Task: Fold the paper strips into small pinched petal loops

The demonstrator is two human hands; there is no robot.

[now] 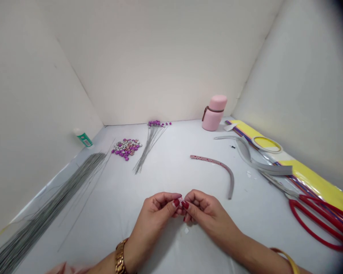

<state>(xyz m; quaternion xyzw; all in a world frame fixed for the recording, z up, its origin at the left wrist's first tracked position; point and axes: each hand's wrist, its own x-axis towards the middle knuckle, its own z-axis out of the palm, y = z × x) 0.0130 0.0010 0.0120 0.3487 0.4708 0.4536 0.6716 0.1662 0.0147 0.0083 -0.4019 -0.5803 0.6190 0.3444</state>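
Close together at the front middle of the table, my left hand [162,207] and my right hand [201,207] both pinch a small pink-and-white piece [181,200] between thumb and fingers. Fingertips hide most of that piece, so its kind cannot be made out. On the table just below the hands lies a tiny white scrap [186,230]. Beyond my right hand is a curved narrow strip [217,163], pinkish with dark spots at one end and grey at the other.
Left: a long bundle of thin grey wires [63,194], a green-and-white tube [84,138] and a pile of purple, silver and copper beads [126,147]. Behind: purple-tipped wires [151,142] and a pink bottle [214,113]. Right: grey strips [263,166], a tape roll [267,144], yellow packets [314,179] and red-handled scissors [317,222].
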